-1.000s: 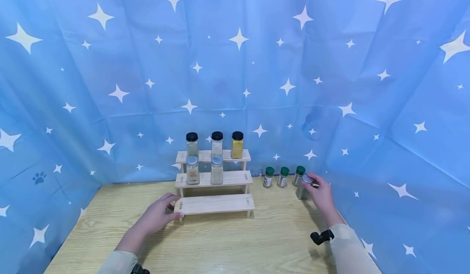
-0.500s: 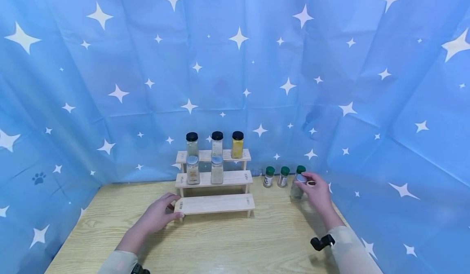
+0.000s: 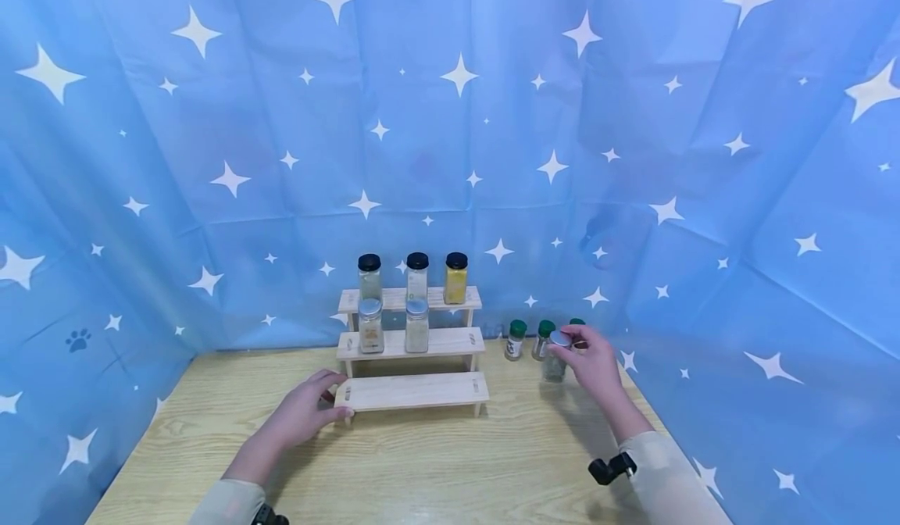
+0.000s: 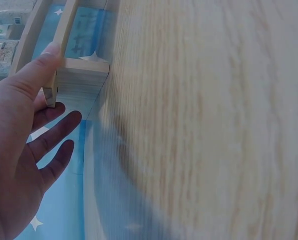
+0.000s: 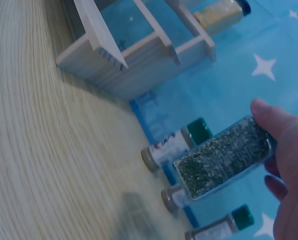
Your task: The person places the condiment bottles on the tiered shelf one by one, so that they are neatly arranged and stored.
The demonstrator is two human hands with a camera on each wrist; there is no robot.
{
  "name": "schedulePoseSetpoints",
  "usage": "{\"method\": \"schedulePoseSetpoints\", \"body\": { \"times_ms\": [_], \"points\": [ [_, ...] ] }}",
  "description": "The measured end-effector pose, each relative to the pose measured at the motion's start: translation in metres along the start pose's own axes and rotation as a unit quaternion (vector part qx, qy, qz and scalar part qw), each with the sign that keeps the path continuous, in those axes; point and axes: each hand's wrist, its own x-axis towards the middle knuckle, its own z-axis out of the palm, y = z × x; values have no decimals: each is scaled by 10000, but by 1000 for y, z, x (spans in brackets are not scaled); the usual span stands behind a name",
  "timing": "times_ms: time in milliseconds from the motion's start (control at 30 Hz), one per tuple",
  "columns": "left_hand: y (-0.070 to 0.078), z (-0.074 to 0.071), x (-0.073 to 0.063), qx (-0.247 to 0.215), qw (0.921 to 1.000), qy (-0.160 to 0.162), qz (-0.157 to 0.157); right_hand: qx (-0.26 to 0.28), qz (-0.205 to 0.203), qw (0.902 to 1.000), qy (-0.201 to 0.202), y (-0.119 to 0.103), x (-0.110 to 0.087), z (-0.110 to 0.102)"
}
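Blue star-print curtain (image 3: 422, 158) behind pale wood-grain table (image 3: 422, 462).

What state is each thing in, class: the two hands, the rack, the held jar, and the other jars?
left hand: gripping the rack
right hand: holding the flake-filled jar
rack: standing, jars on two tiers
flake-filled jar: lidded, held
black-lidded jars: upright, closed
silver-lidded jars: upright, closed
green-lidded jars: upright, closed
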Motion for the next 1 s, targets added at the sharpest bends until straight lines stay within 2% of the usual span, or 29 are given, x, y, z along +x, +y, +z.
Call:
{"method": "schedulePoseSetpoints", "body": {
  "times_ms": [667,1000],
  "points": [
    [-4,2,1,140,9999,20,-14,382,-513,9978,-188,-65,12,29],
    [-5,3,1,130,9999,28,9,524,-647,9960,-333,-88,19,41]
  ]
}}
